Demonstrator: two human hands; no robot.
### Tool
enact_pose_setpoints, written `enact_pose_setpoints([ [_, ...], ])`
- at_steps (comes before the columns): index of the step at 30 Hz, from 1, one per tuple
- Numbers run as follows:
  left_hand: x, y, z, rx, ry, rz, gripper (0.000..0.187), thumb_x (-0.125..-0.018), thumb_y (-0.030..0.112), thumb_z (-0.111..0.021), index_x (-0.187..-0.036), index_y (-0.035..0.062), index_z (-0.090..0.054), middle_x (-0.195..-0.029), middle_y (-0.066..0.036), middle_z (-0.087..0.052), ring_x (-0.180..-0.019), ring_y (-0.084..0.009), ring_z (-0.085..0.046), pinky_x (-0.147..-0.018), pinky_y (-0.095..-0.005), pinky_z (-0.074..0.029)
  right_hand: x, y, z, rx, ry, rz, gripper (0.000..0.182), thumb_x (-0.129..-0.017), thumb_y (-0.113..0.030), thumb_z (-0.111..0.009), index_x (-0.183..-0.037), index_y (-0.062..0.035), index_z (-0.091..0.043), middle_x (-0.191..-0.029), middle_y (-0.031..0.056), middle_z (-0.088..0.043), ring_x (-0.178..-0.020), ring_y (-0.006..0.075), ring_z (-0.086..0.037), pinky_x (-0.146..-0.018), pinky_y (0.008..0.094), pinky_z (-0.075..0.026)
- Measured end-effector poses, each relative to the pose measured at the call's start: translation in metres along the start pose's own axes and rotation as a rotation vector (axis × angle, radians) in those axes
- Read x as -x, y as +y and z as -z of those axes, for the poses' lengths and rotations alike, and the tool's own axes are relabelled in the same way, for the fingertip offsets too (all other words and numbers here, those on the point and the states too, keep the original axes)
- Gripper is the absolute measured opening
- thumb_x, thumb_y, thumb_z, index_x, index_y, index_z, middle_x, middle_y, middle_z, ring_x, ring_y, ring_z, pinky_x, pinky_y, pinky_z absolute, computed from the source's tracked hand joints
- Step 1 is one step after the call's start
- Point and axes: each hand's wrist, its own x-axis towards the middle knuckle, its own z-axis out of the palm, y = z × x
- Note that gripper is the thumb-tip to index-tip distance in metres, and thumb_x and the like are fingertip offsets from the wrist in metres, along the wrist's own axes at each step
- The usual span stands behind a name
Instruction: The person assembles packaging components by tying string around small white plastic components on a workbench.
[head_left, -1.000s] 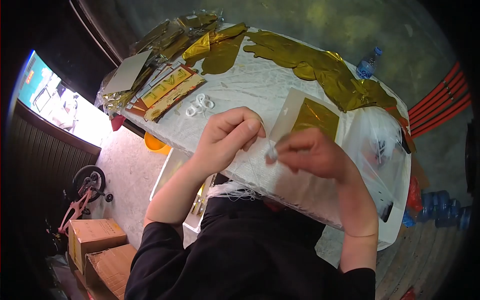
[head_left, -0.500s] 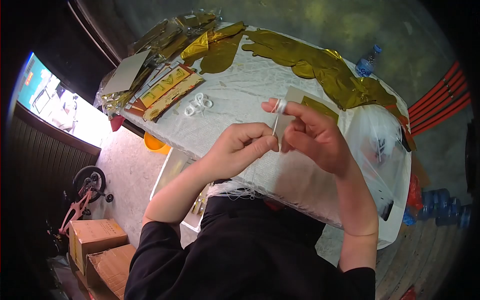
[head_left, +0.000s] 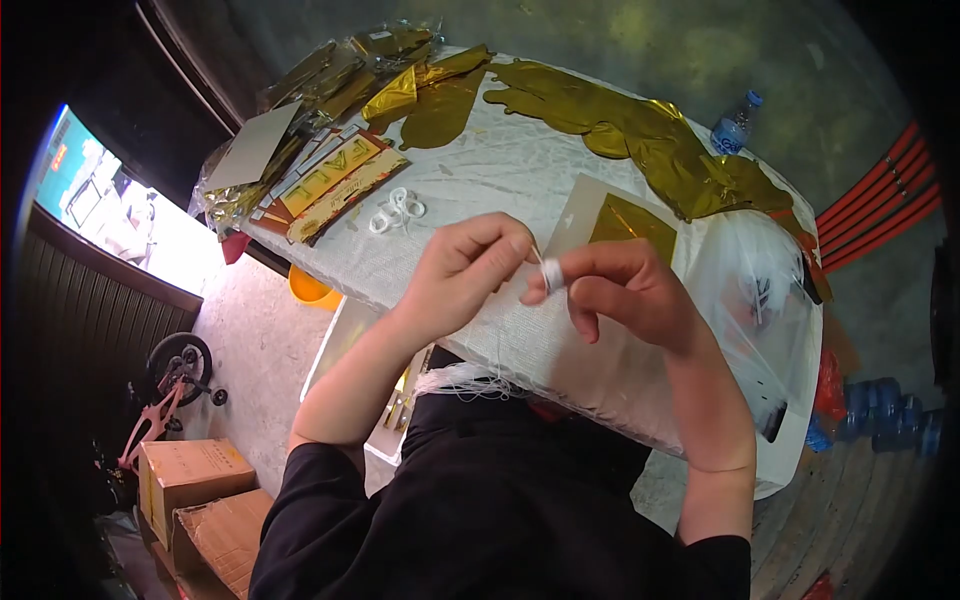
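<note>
My left hand pinches a thin white string between thumb and forefinger, just left of my right hand. White string is wound in a small coil around the extended fingers of my right hand, whose thumb is bent beneath. Small bundles of white string lie on the white-covered table beyond my left hand. Behind my right hand rests a pale card with a gold foil piece on it. More loose white string hangs at the table's near edge by my waist.
Gold foil balloons spread along the far edge, near a water bottle. Printed cards and plastic packets lie at the left. A clear plastic bag sits at the right. Cardboard boxes stand on the floor.
My left hand has moved up and slightly left with the string. My right hand's coiled fingers have swung down and now point left, beside my left hand.
</note>
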Motion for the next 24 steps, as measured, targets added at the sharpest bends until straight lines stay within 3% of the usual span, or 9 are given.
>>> enact_pose_setpoints([
  [1,-0.002,-0.006,0.000,-0.111,-0.062,-0.120,0.015,-0.087,0.013,-0.049,-0.081,0.0018,-0.057,-0.064,0.004,-0.047,-0.057,-0.0035,-0.041,-0.052,-0.0186,-0.034,-0.001,0.000,-0.002,0.001,-0.001,0.001,0.025,-0.086,-0.011,-0.048,-0.106,0.0022,-0.056,-0.079,0.0057,-0.062,-0.055,0.0069,-0.051,-0.051,0.0206,-0.042],
  [4,0.001,-0.014,-0.005,-0.280,-0.141,-0.033,0.014,-0.086,0.012,-0.050,-0.081,0.0008,-0.057,-0.064,0.003,-0.048,-0.058,-0.0033,-0.042,-0.052,-0.0183,-0.035,-0.007,0.006,-0.007,-0.069,0.181,0.087,0.023,-0.086,-0.010,-0.047,-0.104,0.0008,-0.058,-0.079,0.0055,-0.062,-0.052,0.0063,-0.050,-0.048,0.0196,-0.041],
  [6,0.002,-0.012,-0.007,-0.286,-0.171,-0.036,0.014,-0.086,0.012,-0.050,-0.081,0.0000,-0.056,-0.064,0.001,-0.049,-0.059,-0.0035,-0.043,-0.054,-0.0187,-0.036,-0.009,0.016,-0.004,0.181,0.289,0.035,0.023,-0.088,-0.012,-0.046,-0.102,0.0003,-0.059,-0.074,0.0044,-0.061,-0.048,0.0062,-0.048,-0.047,0.0192,-0.040],
  [8,0.003,-0.006,-0.007,-0.281,-0.058,-0.211,0.015,-0.086,0.013,-0.050,-0.082,0.0000,-0.057,-0.065,0.001,-0.050,-0.061,-0.0046,-0.044,-0.056,-0.0194,-0.037,-0.007,0.017,0.002,0.210,0.219,-0.084,0.024,-0.088,-0.014,-0.045,-0.102,0.0010,-0.058,-0.072,0.0039,-0.060,-0.047,0.0063,-0.048,-0.046,0.0190,-0.040],
  [11,-0.002,-0.005,0.007,-0.187,0.077,-0.107,0.016,-0.086,0.014,-0.050,-0.083,-0.0004,-0.057,-0.066,0.001,-0.050,-0.063,-0.0057,-0.045,-0.056,-0.0200,-0.038,-0.007,0.017,0.004,0.119,0.107,-0.181,0.026,-0.089,-0.016,-0.043,-0.104,0.0016,-0.057,-0.065,0.0015,-0.057,-0.046,0.0061,-0.048,-0.045,0.0185,-0.038],
  [15,0.000,-0.020,0.000,-0.186,-0.025,-0.023,0.017,-0.087,0.015,-0.050,-0.083,-0.0009,-0.056,-0.065,0.001,-0.050,-0.061,-0.0051,-0.044,-0.054,-0.0209,-0.037,-0.006,0.019,0.002,-0.139,0.110,-0.126,0.027,-0.090,-0.017,-0.043,-0.107,0.0007,-0.055,-0.061,-0.0001,-0.055,-0.046,0.0049,-0.047,-0.043,0.0179,-0.035],
  [19,0.003,-0.028,-0.008,-0.318,-0.060,-0.095,0.015,-0.085,0.011,-0.051,-0.080,-0.0012,-0.056,-0.061,-0.002,-0.049,-0.056,-0.0067,-0.041,-0.050,-0.0239,-0.035,-0.010,0.023,0.001,-0.123,0.173,-0.106,0.023,-0.089,-0.017,-0.047,-0.100,-0.0017,-0.059,-0.067,-0.0015,-0.056,-0.046,0.0041,-0.047,-0.044,0.0179,-0.036],
  [21,0.005,-0.017,-0.009,-0.381,-0.060,-0.136,0.016,-0.086,0.013,-0.050,-0.080,-0.0008,-0.056,-0.064,-0.001,-0.051,-0.058,-0.0072,-0.044,-0.053,-0.0231,-0.037,-0.012,0.026,-0.002,-0.051,0.286,-0.081,0.021,-0.088,-0.015,-0.047,-0.097,-0.0013,-0.060,-0.063,-0.0019,-0.054,-0.046,0.0036,-0.046,-0.043,0.0179,-0.034],
  [24,0.001,-0.013,-0.002,-0.372,-0.032,-0.206,0.019,-0.087,0.015,-0.049,-0.079,-0.0003,-0.056,-0.067,-0.001,-0.053,-0.061,-0.0074,-0.048,-0.055,-0.0219,-0.039,-0.010,0.029,-0.003,0.071,0.243,-0.147,0.020,-0.088,-0.013,-0.046,-0.097,-0.0009,-0.059,-0.056,-0.0004,-0.053,-0.043,0.0049,-0.045,-0.041,0.0179,-0.034],
])
